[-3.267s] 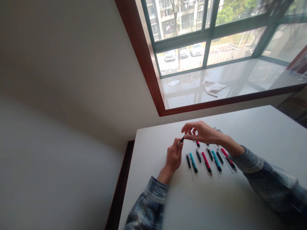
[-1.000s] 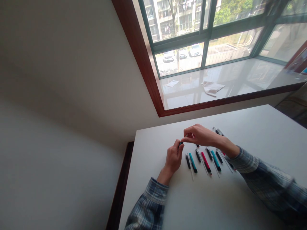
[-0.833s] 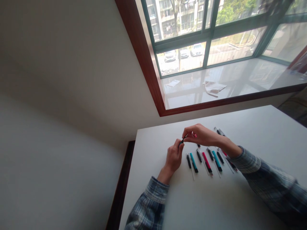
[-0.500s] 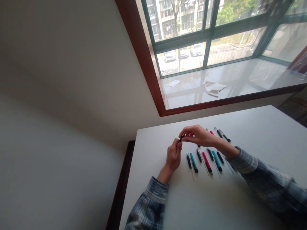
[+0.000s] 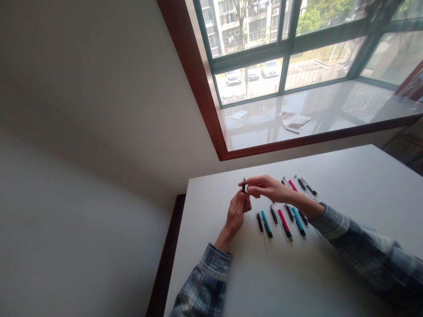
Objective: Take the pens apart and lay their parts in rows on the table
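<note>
My left hand (image 5: 235,212) is closed around a black pen (image 5: 243,188), which stands nearly upright with its metal tip pointing up. Beside the pen's upper part is my right hand (image 5: 264,188), its index finger stretched out at the tip and the other fingers loosely bent. Whether that finger touches the pen I cannot tell. On the table to the right of my left hand lie pen parts in small groups: a teal barrel (image 5: 265,220), a pink barrel (image 5: 283,220), another teal barrel (image 5: 297,218), black grips (image 5: 274,215) and thin white refills (image 5: 265,240).
The parts lie on a white table (image 5: 264,277). Behind my right forearm are more pieces, among them a pink one (image 5: 292,185) and a black-ended clear barrel (image 5: 309,186). A window ledge (image 5: 257,132) with a crumpled white cloth (image 5: 293,121) runs beyond the table.
The black pen has swung from a slant to nearly upright, now held in my left hand. My right hand has moved slightly left, and its fingers have come off their pinch on the pen.
</note>
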Demonstrator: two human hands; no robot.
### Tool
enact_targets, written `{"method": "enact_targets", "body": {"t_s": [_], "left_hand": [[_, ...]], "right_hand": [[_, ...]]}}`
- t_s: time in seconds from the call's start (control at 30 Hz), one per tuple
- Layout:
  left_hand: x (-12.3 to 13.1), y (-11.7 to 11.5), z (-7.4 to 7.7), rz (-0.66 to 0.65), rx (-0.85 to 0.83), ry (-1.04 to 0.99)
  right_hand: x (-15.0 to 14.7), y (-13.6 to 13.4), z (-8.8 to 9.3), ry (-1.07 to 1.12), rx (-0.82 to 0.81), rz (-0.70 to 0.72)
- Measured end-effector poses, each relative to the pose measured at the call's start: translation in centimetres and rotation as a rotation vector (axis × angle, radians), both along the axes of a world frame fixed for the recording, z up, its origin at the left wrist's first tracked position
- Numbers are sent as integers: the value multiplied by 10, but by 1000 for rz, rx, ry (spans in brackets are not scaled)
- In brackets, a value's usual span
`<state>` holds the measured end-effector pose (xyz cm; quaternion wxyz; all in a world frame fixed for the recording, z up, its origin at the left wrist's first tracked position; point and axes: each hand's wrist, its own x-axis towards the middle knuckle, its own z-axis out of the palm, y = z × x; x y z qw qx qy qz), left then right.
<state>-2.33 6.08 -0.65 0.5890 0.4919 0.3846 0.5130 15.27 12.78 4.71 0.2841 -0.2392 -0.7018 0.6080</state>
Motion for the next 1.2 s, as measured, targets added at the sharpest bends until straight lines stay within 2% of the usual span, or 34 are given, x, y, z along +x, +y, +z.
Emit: {"method": "enact_targets", "body": {"t_s": [0.13, 0.27, 0.53, 0.8, 0.93, 1.03, 1.2], "left_hand": [[-4, -2, 4, -213, -156, -156], [-5, -5, 7, -268, -202, -181], [6, 0, 4, -165, -165, -192], [5, 3, 6, 10, -35, 172], [5, 3, 9, 60, 11, 197], [0, 3, 7, 81, 66, 154], [-10, 5, -5, 66, 23, 39]], "right_hand": [[0, -3, 1, -4, -35, 11], [-4, -6, 2, 34, -51, 6], [-13, -4, -10, 10, 9, -188], [-20, -4, -21, -130, 99, -338], [-21, -3, -21, -113, 90, -321], [-13, 3, -19, 9, -2, -343], [10, 18, -25, 226, -317, -554]]}}
